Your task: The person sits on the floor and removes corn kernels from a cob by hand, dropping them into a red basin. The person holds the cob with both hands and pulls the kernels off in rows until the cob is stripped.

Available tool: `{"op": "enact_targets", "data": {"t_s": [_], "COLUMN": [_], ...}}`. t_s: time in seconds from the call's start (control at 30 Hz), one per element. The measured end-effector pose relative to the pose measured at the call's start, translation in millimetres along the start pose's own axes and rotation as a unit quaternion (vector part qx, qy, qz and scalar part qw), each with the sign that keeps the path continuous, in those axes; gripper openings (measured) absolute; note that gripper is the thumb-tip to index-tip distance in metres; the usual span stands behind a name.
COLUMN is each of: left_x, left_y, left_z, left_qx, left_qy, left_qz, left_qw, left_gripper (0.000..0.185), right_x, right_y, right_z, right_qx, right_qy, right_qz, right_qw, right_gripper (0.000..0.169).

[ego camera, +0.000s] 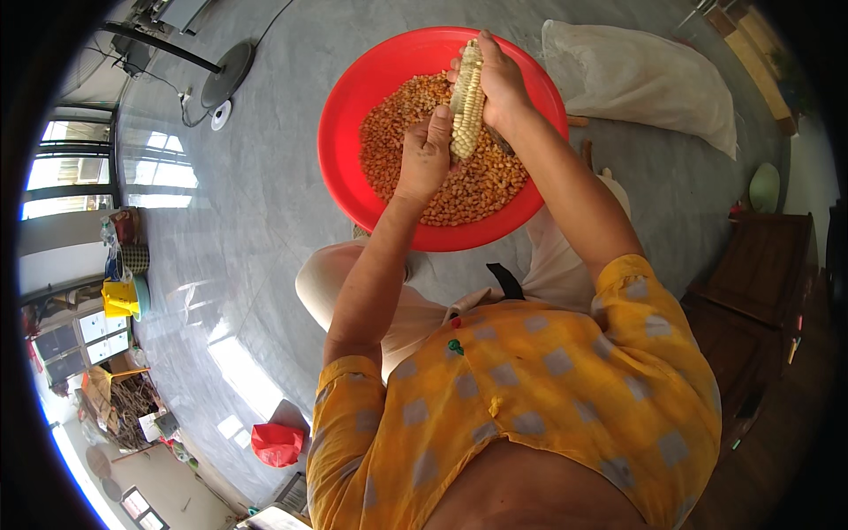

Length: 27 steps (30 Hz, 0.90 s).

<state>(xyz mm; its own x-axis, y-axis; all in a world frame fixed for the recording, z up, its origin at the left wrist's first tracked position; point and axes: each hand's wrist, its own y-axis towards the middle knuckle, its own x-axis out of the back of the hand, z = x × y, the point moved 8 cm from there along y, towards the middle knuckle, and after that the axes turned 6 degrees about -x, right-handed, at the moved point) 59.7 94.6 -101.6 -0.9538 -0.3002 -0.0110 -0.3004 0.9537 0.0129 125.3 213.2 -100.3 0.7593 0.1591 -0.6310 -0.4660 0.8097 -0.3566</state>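
A pale corn cob (468, 103) is held upright over a round red plastic basin (341, 169). My right hand (502, 79) wraps around its upper part, with fingertips showing on the far side. My left hand (426, 156) grips the lower end, its thumb lying along the cob's left side. Rows of whitish kernels cover the cob's right side, while the upper left side looks stripped. Loose orange-yellow corn kernels (464, 202) lie in the basin beneath. A dark, narrow object (498, 140) rests on the kernels beside my right forearm, partly hidden; its kind is unclear.
A full white woven sack (636, 83) lies on the floor right of the basin, with short cob-like pieces (587, 154) nearby. A round black stand base (228, 74) with cables is at upper left, a red bag (278, 444) at lower left, and dark wooden furniture (748, 271) at right.
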Motion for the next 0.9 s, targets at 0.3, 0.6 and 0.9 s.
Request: {"op": "enact_targets", "data": {"t_s": [0.3, 0.6, 0.9], "left_x": [3, 3, 10], "left_y": [-6, 0, -2], "left_z": [-2, -12, 4], "left_qx": [0.077, -0.027, 0.066], "left_qy": [-0.033, 0.049, -0.067], "left_qz": [-0.028, -0.045, -0.073], "left_qw": [0.996, 0.997, 0.993], "left_gripper": [0.047, 0.05, 0.05], "right_x": [-1, -3, -4], "right_y": [-1, 6, -1], "right_z": [-1, -10, -8], "right_qx": [0.007, 0.002, -0.015], "right_qy": [-0.01, 0.006, -0.01], "right_qz": [-0.009, 0.023, 0.015], "right_qw": [1.0, 1.0, 1.0], "right_gripper": [0.042, 0.04, 0.041]}}
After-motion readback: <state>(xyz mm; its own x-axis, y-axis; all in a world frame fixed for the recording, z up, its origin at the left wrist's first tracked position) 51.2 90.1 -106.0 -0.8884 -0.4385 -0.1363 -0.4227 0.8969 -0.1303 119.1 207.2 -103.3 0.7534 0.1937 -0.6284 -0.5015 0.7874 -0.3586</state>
